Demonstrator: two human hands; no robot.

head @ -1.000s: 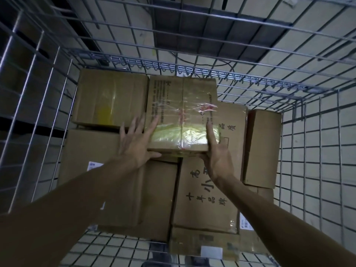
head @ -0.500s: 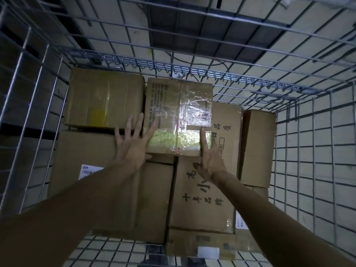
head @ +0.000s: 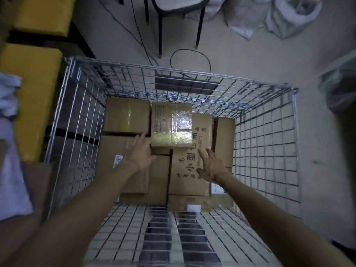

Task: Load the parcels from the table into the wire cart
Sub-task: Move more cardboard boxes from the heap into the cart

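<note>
I look down into the wire cart (head: 265, 143), where several cardboard parcels lie stacked. A small parcel wrapped in clear tape (head: 171, 126) lies on top of the stack at the far side. My left hand (head: 139, 153) hovers just left of it with fingers straight, holding nothing. My right hand (head: 210, 164) is spread open above a long box with black characters (head: 185, 176), a little below and right of the taped parcel. A plain brown box (head: 127, 116) sits at the far left corner.
A yellow-topped surface (head: 36, 99) borders the cart on the left. A chair (head: 179, 20), loose cables (head: 189, 60) and white sacks (head: 289, 16) stand on the floor beyond the cart. The near half of the cart floor (head: 146, 237) is bare mesh.
Both hands have let go of the taped parcel and drawn back toward me. The parcel stays on the stack. My head has risen, so the whole cart and floor show.
</note>
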